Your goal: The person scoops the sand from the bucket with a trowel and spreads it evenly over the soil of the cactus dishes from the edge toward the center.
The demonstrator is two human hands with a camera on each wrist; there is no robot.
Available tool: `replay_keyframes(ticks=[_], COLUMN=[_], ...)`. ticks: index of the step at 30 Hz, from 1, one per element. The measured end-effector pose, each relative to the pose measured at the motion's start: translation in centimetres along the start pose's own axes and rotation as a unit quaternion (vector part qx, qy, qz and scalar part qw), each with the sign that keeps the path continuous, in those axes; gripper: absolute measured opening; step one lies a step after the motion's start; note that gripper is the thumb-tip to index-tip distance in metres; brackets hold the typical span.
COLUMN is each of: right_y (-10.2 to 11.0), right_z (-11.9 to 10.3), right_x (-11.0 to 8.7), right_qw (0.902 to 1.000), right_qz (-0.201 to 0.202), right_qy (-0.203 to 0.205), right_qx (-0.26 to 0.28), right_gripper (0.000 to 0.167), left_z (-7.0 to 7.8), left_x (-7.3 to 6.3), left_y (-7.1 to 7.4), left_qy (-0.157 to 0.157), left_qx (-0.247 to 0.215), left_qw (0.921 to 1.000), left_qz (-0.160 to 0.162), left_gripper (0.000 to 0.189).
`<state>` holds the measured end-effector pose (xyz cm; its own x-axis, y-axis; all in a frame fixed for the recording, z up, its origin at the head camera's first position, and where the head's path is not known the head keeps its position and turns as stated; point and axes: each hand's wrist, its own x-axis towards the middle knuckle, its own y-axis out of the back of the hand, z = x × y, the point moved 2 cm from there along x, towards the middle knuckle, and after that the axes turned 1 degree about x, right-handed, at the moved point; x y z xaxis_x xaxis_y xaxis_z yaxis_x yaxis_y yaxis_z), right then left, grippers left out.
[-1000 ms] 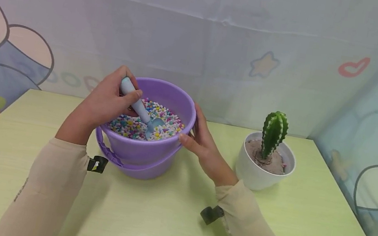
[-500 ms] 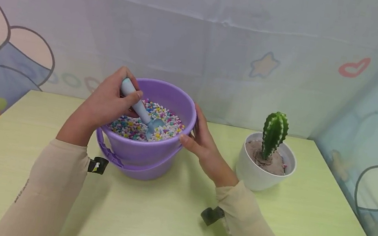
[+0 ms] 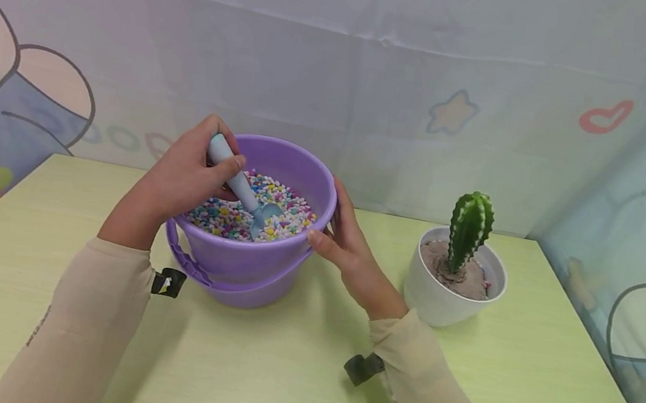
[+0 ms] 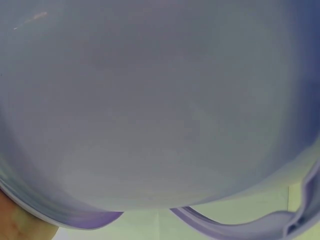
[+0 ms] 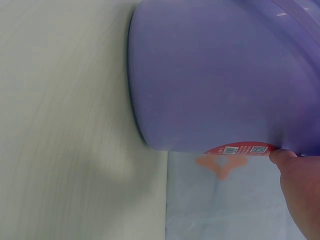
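Observation:
In the head view my left hand grips the pale blue handle of a small toy shovel. The shovel slants down into a purple bucket, its blade resting among multicoloured beads. My right hand holds the bucket's right side, thumb at the front of the rim and fingers farther back. Part of that hand touches the wall beside a red label in the right wrist view. The bucket's wall fills most of the left wrist view; only a bit of hand shows there.
A white pot with a green cactus in brown filling stands right of the bucket, close to my right forearm. The bucket's purple handle hangs down in front. A printed cloth rises behind the light wooden table.

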<state>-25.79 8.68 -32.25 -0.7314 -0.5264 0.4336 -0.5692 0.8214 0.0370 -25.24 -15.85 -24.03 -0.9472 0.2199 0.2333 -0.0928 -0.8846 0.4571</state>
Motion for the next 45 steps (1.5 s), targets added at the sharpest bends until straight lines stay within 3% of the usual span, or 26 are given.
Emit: replay_keyframes(ticks=[17, 34, 45], right_y=[-0.14, 0.19, -0.14], right_z=[0.2, -0.2, 0.01], right_x=[0.09, -0.47, -0.21], right_qw=[1.0, 0.9998, 0.9999], right_qz=[-0.003, 0.01, 0.002], right_qy=[0.002, -0.017, -0.011], right_qx=[0.004, -0.005, 0.001], right_gripper=[0.087, 0.1, 0.097], left_z=[0.0, 0.16, 0.22], left_x=[-0.3, 0.14, -0.11], left_y=[0.08, -0.41, 0.08], left_qy=[0.003, 0.0, -0.003], left_qx=[-0.001, 0.004, 0.009], left_qw=[1.0, 1.0, 0.9998], left_qz=[0.0, -0.006, -0.017], left_gripper=[0.022, 0.023, 0.023])
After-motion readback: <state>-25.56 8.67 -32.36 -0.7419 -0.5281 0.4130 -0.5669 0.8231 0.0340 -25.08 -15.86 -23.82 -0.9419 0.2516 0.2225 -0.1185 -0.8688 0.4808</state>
